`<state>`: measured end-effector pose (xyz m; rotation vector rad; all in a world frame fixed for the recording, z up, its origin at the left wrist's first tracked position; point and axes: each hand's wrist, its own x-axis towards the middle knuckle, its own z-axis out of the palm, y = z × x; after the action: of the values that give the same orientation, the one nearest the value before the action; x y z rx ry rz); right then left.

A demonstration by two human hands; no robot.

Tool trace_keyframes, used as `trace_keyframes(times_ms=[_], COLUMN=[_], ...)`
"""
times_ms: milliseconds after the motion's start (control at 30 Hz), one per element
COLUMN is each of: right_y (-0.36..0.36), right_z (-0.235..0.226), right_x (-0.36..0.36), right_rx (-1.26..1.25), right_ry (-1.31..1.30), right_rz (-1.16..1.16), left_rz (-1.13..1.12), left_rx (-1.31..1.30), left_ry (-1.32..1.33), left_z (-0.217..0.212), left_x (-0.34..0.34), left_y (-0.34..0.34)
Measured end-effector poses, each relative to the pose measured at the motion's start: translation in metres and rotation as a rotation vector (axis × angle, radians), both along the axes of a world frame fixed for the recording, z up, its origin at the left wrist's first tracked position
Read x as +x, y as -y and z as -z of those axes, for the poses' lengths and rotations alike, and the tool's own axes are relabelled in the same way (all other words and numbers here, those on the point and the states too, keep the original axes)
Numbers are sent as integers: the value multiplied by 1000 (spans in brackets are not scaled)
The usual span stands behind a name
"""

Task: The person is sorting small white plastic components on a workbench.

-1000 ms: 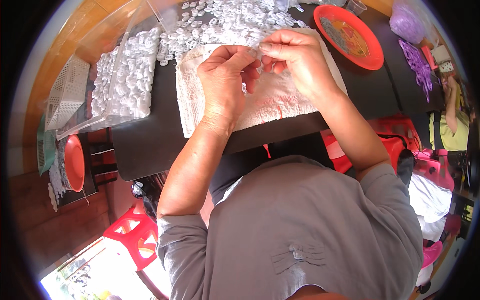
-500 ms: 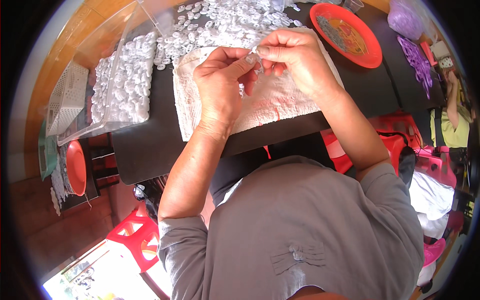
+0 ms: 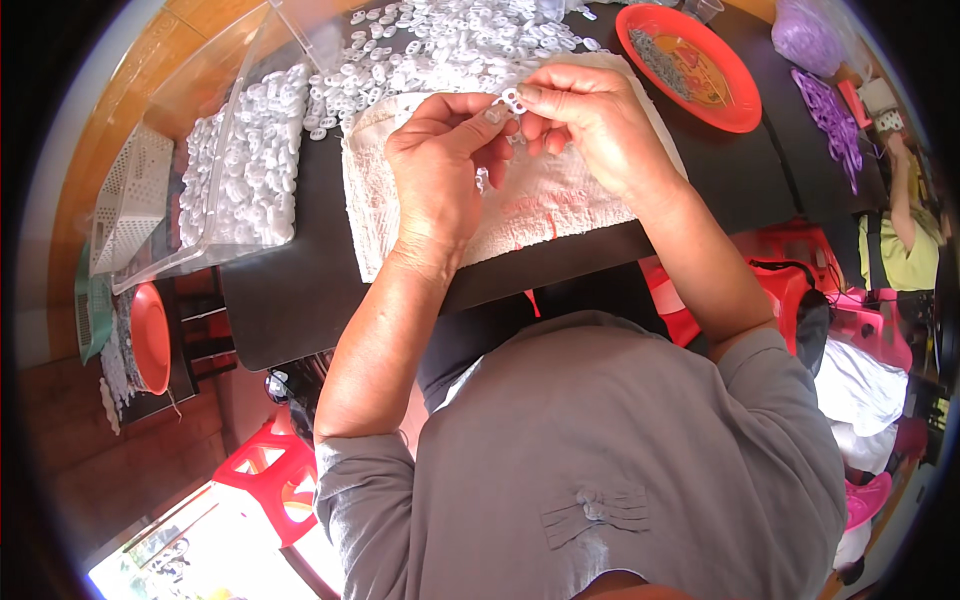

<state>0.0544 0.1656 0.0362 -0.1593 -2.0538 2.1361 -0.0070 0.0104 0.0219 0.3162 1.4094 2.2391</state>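
Observation:
A small white oval piece with two holes [image 3: 512, 100] is pinched between my two hands, above a pale cloth [image 3: 540, 200]. My left hand [image 3: 445, 155] is closed, thumb and forefinger pressed at the piece's left side. From the right, my right hand [image 3: 590, 115] pinches its other side with thumb and forefinger. More white bits show below the fingertips, too small to make out. Beyond the cloth lies a loose heap of similar white oval pieces [image 3: 440, 50].
A clear plastic bin [image 3: 215, 200] full of white pieces stands left. At the right, a red oval tray [image 3: 735, 90] holds small grey parts. Purple strips [image 3: 830, 130] and a purple bag [image 3: 805, 40] lie farther right. Another person's arm [image 3: 903, 195] shows at the right rim.
The white piece between my fingertips has turned so its two holes now face up and show clearly. Both hands stay nearly in place.

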Motion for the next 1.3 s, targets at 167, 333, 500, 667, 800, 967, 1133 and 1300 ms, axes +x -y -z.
trace_keyframes(times_ms=[167, 333, 500, 667, 800, 967, 1133, 1300], right_y=[1, 4, 4, 3, -3, -10, -1, 0], right_z=[4, 7, 1, -2, 2, 16, 22, 29], right_x=[-2, -4, 0, 3, 7, 14, 20, 22], right_rx=[112, 117, 124, 157, 228, 832, 1358, 1494], right_ry=[-15, -28, -1, 18, 19, -112, -338, -327], right_rz=[-12, -9, 24, 38, -42, -84, -97, -55], left_rz=[-36, -51, -48, 6, -92, -169, -151, -126], left_rx=[-8, -28, -34, -112, -115, -55, -56, -34], left_ry=[4, 12, 2, -78, -97, -26, -32, -21], left_z=[-1, 0, -3, -7, -8, -7, -6, -5], left_x=[3, 2, 4, 4, 1, -6, -5, -4], left_y=[0, 0, -2, 0, 4, 6, 7, 7])
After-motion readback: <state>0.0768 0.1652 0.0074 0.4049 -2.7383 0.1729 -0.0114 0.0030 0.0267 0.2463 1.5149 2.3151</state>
